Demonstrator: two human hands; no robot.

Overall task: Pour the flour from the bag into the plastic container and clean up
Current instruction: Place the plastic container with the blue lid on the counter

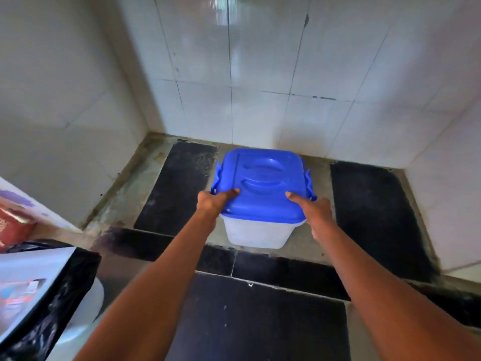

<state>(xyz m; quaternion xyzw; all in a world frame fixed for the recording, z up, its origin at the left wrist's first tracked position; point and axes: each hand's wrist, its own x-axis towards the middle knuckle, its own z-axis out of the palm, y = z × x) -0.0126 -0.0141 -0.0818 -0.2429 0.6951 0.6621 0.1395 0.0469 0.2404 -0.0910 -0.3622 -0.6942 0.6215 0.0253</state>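
A person is gripping a plastic container at both sides, the left hand curling round its left edge with the thumb lying on the blue lid, the right hand clasping the right edge with its thumb likewise resting on top. The container is sitting, or hovering just above, a dark stone bench in a corner of white wall tiles; whether its base is touching the surface cannot be told. The lid is lying flat over the translucent tub, and the blue side clips are standing beside its rim, though whether they are latched is too blurred to say.

The container's cloudy wall is showing pale all the way up, which may be flour, but the fill level cannot be read. With the lid on and both hands carrying the tub toward the wall, the pouring appears to be finished and the person seems to be putting the container away as part of tidying.

At the lower left, a printed bag is lying over a bin lined with black plastic, suggesting the packaging is being discarded. Judging from this, little seems to be remaining beyond setting the tub down and any last wiping, though no spilled flour is plainly showing on the bench.
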